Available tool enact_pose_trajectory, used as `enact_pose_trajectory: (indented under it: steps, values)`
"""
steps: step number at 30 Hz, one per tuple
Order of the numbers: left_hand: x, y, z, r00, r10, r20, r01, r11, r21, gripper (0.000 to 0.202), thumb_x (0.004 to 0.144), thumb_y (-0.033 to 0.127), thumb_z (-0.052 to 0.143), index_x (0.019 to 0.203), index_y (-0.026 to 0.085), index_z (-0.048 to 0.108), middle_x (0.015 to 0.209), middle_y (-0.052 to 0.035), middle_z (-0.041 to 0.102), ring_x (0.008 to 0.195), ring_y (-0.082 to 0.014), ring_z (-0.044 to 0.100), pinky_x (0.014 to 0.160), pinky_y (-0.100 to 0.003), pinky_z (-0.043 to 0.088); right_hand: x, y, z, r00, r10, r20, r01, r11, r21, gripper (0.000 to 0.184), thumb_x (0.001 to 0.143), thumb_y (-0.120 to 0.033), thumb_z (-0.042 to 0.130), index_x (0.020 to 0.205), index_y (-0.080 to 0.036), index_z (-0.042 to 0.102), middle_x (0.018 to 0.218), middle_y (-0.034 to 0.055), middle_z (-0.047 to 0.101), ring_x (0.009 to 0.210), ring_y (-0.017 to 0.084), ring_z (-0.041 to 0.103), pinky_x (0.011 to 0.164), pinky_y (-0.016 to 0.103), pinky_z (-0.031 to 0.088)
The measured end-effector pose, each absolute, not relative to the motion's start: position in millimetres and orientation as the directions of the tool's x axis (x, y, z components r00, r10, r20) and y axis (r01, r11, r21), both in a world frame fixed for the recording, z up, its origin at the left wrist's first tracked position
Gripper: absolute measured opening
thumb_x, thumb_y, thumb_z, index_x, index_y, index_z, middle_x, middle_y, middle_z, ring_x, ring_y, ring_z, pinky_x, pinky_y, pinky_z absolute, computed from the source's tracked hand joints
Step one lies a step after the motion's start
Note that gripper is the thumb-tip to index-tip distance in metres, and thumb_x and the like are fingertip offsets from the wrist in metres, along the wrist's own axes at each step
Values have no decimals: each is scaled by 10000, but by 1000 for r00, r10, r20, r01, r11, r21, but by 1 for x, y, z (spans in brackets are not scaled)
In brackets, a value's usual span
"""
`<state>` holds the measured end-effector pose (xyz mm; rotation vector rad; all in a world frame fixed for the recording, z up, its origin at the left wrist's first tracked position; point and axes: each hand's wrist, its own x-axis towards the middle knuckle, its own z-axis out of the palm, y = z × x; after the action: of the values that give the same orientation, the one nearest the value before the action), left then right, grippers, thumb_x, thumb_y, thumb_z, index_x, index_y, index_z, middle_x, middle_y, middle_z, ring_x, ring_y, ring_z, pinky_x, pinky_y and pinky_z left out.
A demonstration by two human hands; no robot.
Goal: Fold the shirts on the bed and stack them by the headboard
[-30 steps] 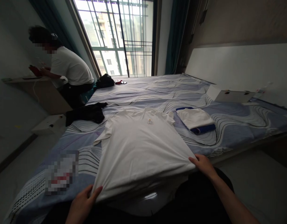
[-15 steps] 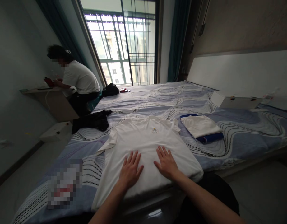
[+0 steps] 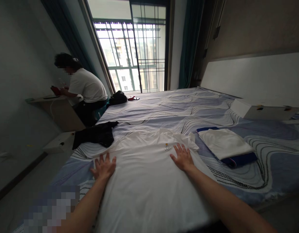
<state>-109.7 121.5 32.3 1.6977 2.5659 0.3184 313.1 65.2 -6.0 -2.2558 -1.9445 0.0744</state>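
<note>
A white T-shirt point(image 3: 144, 174) with a small chest print lies spread out on the bed, its collar toward the window. My left hand point(image 3: 104, 166) rests flat on the shirt's left sleeve area, fingers spread. On the right side of the chest, just beside the print, lies my right hand point(image 3: 183, 157), palm down with its fingers apart. Neither hand grips the cloth. To the right of the shirt is a folded white garment point(image 3: 224, 141) stacked on a folded blue garment point(image 3: 241, 159).
The bed point(image 3: 159, 113) has a wavy-patterned sheet. A black garment point(image 3: 98, 136) lies at its left edge, near a white box point(image 3: 58, 144) on the floor. Another white box point(image 3: 263, 110) stands by the headboard. A person point(image 3: 87, 87) sits at a small desk point(image 3: 62, 113).
My hands have moved apart and farther up the shirt: the left out to the sleeve, the right up beside the print. The view has shifted slightly.
</note>
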Motion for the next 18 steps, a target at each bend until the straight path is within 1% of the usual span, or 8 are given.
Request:
enact_pose_trajectory:
  steps: [2,5,8,11,13,14,16,18]
  values:
    - [-120,129,31,-438,896,74,881,412,232,749,921,639,216,1553,261,354,1663,-126,245,1512,-411,169,1141,-712,134,321,84,-7,174,983,66,975,-162,-151,717,984,-615,330,1592,-238,279,1676,62,193,1530,303,127,1214,532,67]
    - [-125,134,29,-470,876,105,864,432,260,752,908,640,241,1540,257,382,1655,-116,271,1495,-417,199,1136,-712,148,340,112,1,169,985,28,974,-162,-161,687,997,-584,319,1595,-249,262,1679,60,185,1530,287,129,1210,527,103]
    - [-123,134,30,-474,870,134,862,427,272,740,901,611,277,1520,232,420,1634,-131,315,1474,-423,238,1123,-713,178,371,138,22,229,973,-17,955,-227,-192,545,1015,-469,351,1528,-292,399,1638,64,305,1498,267,234,1195,540,131]
    - [-121,134,32,-471,871,140,864,425,269,737,887,593,305,1509,219,438,1626,-140,330,1463,-426,258,1119,-706,196,409,157,48,422,906,15,888,-410,-206,493,1011,-390,373,1449,-199,494,1545,167,419,1408,298,386,1135,511,256]
    - [-120,134,34,-468,873,136,866,422,267,736,879,585,322,1506,218,439,1626,-145,327,1462,-432,263,1119,-704,201,433,167,61,500,866,0,847,-489,-208,581,937,-423,535,1413,-93,505,1431,257,507,1317,344,489,1044,476,373]
    - [-119,134,35,-468,874,131,866,424,265,736,877,583,323,1506,219,438,1627,-145,323,1463,-433,262,1121,-703,202,444,172,66,514,857,-30,834,-508,-216,624,856,-426,655,1358,-71,550,1344,263,576,1253,356,547,992,453,420]
    - [-119,134,36,-474,872,123,863,432,262,739,880,588,307,1509,222,433,1629,-142,318,1467,-431,257,1124,-697,207,460,179,72,515,851,-98,816,-522,-246,551,680,-352,822,1145,-93,682,1134,203,700,1111,347,643,906,409,478]
    - [-119,134,37,-478,870,120,861,436,262,748,885,605,285,1516,228,423,1632,-137,314,1470,-427,253,1120,-696,220,472,185,76,509,852,-125,800,-522,-297,347,601,-258,862,892,-121,732,955,143,744,1000,321,690,844,367,504]
